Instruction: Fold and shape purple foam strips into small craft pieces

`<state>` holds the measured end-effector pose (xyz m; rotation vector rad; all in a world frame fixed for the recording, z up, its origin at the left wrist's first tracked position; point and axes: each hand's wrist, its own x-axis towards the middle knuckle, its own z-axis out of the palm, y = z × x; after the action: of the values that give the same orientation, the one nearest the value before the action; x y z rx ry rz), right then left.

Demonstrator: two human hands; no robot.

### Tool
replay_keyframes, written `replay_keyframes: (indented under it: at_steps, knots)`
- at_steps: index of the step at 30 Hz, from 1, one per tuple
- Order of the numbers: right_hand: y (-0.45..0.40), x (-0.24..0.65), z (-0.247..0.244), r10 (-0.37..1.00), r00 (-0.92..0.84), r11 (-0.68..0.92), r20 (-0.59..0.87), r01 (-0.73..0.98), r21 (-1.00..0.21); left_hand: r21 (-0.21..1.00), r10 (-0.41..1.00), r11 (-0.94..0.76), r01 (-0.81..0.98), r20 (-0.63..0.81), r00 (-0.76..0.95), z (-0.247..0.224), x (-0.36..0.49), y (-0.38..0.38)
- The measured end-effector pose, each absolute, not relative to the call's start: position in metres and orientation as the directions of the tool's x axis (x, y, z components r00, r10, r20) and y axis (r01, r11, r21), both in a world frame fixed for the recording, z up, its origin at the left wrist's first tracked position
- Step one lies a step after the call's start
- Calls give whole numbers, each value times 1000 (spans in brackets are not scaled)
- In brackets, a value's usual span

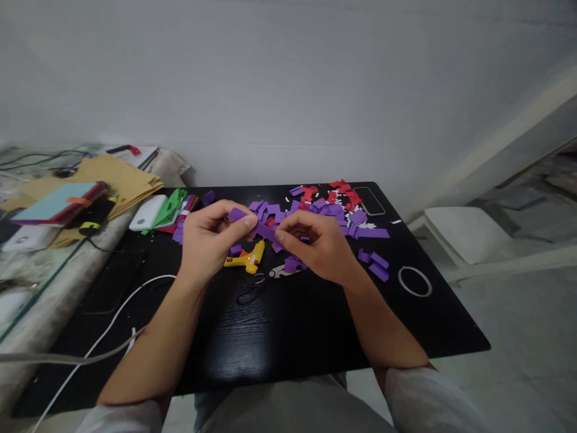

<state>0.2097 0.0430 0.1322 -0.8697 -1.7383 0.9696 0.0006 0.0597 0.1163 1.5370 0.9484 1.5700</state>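
Between my hands, above the table, stretches a narrow purple strip (267,231), paper or thin foam. My left hand (211,237) pinches it between thumb and fingers, with one end sticking out past the thumb. My right hand (318,243) grips the other end with thumb and forefinger. Below them lies a yellow glue gun (246,258), a small orange light glowing on it. Black-handled scissors (270,275) rest beside it, blades partly under purple pieces. A heap of cut purple pieces (329,210) spreads behind my hands.
Red scraps (345,191) and white bits lie at the back right, near a silver ring (415,281). Green folded sheets (170,207) and a white box (148,212) stand at the left. A white cable (121,307) crosses the black table (252,343). A cluttered glass surface adjoins at left.
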Motion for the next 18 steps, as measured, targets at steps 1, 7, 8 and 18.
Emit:
replay_keyframes:
  at_steps: [1,7,8,18]
  knots:
    - [44,210,132,870,-316,437,378,138,-889,885,885,-464,-19,464,-37,117,-1,61]
    - [48,222,130,876,-296,431,381,122,-894,793,802,-581,-185,519,-296,131,-17,74]
    - [49,223,129,881,-281,422,381,102,-901,767,775,-614,-187,540,-327,132,-18,75]
    - [50,209,123,932,-243,262,269,-62,-963,890,893,-448,-89,449,-5,118,-2,64]
